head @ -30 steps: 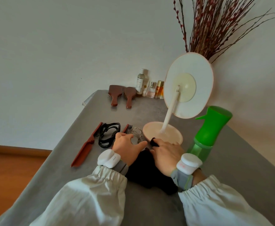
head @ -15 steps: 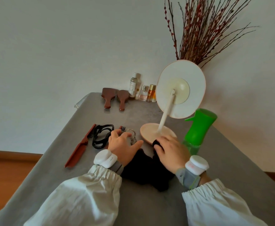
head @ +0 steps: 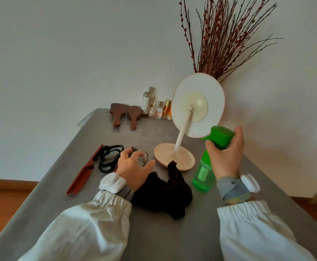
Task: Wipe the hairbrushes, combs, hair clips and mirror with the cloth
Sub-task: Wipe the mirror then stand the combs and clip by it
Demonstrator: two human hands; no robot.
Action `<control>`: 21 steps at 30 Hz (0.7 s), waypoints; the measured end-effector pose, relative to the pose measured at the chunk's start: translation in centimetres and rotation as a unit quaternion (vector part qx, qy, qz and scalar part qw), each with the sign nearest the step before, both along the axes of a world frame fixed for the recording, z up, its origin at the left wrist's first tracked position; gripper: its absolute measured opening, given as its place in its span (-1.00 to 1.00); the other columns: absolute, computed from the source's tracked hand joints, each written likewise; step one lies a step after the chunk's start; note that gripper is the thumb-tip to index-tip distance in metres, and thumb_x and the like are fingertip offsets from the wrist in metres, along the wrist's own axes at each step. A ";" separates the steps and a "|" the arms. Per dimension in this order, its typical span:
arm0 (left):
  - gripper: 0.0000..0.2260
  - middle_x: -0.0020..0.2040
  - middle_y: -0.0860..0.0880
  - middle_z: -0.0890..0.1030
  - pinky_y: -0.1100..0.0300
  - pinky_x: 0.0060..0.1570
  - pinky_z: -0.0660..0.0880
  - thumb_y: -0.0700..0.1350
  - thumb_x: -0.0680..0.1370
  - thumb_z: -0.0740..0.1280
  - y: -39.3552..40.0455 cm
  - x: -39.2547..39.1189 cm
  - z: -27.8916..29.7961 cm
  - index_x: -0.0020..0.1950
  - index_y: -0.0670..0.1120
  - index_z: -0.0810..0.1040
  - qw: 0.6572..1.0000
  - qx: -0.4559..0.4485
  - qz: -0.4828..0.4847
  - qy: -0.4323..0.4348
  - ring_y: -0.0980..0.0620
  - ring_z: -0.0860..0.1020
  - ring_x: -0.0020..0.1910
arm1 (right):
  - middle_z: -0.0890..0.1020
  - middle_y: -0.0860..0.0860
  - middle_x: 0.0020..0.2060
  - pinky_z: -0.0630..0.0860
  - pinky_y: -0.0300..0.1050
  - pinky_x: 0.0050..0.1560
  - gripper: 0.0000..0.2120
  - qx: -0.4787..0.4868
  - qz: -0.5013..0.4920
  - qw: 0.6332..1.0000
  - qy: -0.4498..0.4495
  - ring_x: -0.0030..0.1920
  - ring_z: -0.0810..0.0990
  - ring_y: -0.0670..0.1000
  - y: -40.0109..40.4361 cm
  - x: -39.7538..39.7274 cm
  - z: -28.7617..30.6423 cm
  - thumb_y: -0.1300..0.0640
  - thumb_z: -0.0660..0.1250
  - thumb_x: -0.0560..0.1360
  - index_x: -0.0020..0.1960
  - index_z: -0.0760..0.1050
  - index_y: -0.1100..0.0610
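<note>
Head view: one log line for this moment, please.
right hand: holds spray bottle | left hand: on clear clip | cloth: on table

Right hand [head: 227,157] gripping green spray bottle [head: 208,162], raised beside mirror [head: 198,108]. Left hand [head: 133,166] curled over clear hair clip [head: 143,157]. Dark cloth [head: 165,193] crumpled on grey tabletop [head: 154,232] between hands.

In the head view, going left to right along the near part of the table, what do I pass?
Red comb → black hair clip → left hand → dark cloth → green spray bottle, held by the right hand.
</note>
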State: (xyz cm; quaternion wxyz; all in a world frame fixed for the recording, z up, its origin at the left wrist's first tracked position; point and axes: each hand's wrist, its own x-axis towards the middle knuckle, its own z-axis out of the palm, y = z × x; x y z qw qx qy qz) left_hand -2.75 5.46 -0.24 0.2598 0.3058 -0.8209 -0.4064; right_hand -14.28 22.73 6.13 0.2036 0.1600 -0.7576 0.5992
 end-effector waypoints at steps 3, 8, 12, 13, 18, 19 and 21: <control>-0.56 0.40 -0.13 0.30 0.10 0.32 0.31 0.10 0.47 0.39 -0.4 -0.3 -0.4 0.28 -0.08 0.51 1.000 -0.019 0.005 0.001 -0.11 0.33 0.37 | 0.62 0.13 -0.01 0.48 -0.09 -0.02 -0.65 0.023 0.071 0.994 -0.083 0.04 0.60 0.12 0.5 -1.0 -0.8 0.15 0.48 0.38 0.12 0.50 0.13; -0.57 0.41 -0.13 0.29 0.10 0.34 0.26 0.09 0.50 0.35 -0.7 -0.6 -0.5 0.30 -0.07 0.48 1.000 -0.002 -0.004 0.003 -0.12 0.29 0.39 | 0.59 0.13 -0.13 0.40 -0.11 -0.13 -0.71 0.089 0.055 0.994 -0.021 -0.10 0.58 0.14 0.1 -0.3 -1.1 0.11 0.46 0.32 -0.02 0.50 0.16; -0.58 0.40 -0.11 0.31 0.13 0.32 0.27 0.09 0.51 0.33 -0.7 -0.8 -0.5 0.31 -0.07 0.48 1.000 0.006 0.015 0.013 -0.09 0.30 0.38 | 0.57 0.00 -0.11 0.39 -0.22 -0.12 -0.62 0.049 0.072 0.995 0.056 -0.11 0.53 0.02 -1.0 0.9 1.7 0.31 0.39 0.35 0.14 0.48 0.10; -0.58 0.39 -0.11 0.33 0.14 0.31 0.28 0.08 0.51 0.34 -0.6 -0.8 -0.4 0.31 -0.08 0.48 1.000 0.008 0.022 0.017 -0.08 0.31 0.37 | 0.57 0.03 -0.13 0.40 -0.21 -0.16 -0.63 0.033 0.084 0.994 0.059 -0.14 0.54 0.05 -1.1 0.9 2.7 0.35 0.38 0.35 0.11 0.48 0.10; -0.59 0.37 -0.10 0.35 0.16 0.27 0.29 0.06 0.52 0.33 -0.7 -0.7 -0.2 0.32 -0.07 0.48 0.999 0.009 0.020 0.025 -0.07 0.33 0.35 | 0.62 0.04 -0.14 0.49 -0.12 -0.16 -0.57 -0.001 0.088 0.995 0.038 -0.18 0.56 0.06 -1.3 -0.6 5.2 0.21 0.28 0.20 0.07 0.52 0.14; -0.59 0.36 -0.10 0.35 0.16 0.27 0.29 0.06 0.52 0.32 -0.6 -0.7 -0.2 0.32 -0.07 0.47 1.000 0.007 0.018 0.024 -0.07 0.33 0.35 | 0.62 0.07 -0.16 0.50 -0.07 -0.14 -0.60 0.012 0.071 0.997 0.028 -0.17 0.56 0.11 -1.1 -1.0 5.1 0.20 0.29 0.20 0.04 0.51 0.15; -0.57 0.36 -0.09 0.35 0.16 0.27 0.30 0.09 0.52 0.31 -0.7 -0.7 -0.2 0.33 -0.06 0.46 1.000 0.003 0.013 0.025 -0.07 0.32 0.35 | 0.62 0.14 -0.15 0.51 -0.01 -0.10 -0.71 0.040 0.043 0.998 0.009 -0.13 0.58 0.20 -0.6 -1.6 4.5 0.26 0.35 0.29 0.01 0.50 0.18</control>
